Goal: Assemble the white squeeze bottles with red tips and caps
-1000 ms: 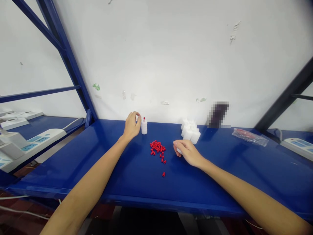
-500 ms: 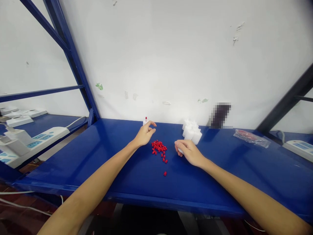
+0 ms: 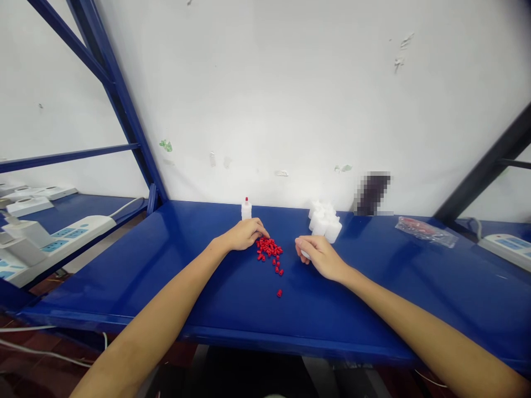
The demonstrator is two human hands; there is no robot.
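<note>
My left hand (image 3: pixel 245 233) is at the upper left edge of a pile of small red caps (image 3: pixel 271 249), its fingers reaching down to them with thumb and index finger a little apart. No cap shows clearly gripped. My right hand (image 3: pixel 321 257) is closed around a small white bottle (image 3: pixel 306 255), mostly hidden by the fingers, just right of the pile. Behind my left hand stands a white bottle (image 3: pixel 246 210) with a red cap on top. A cluster of white bottles (image 3: pixel 326 224) stands behind my right hand.
The blue table (image 3: pixel 232 298) meets a white wall at the back. A clear plastic bag (image 3: pixel 427 231) with red content lies at the right. One red cap (image 3: pixel 279 293) lies apart, nearer the front edge. Power strips (image 3: pixel 62 243) sit beyond the blue frame on the left.
My left hand has come down from beside the capped bottle to the red caps, its fingers turning downward. The capped bottle shows more fully. My right hand keeps its hold.
</note>
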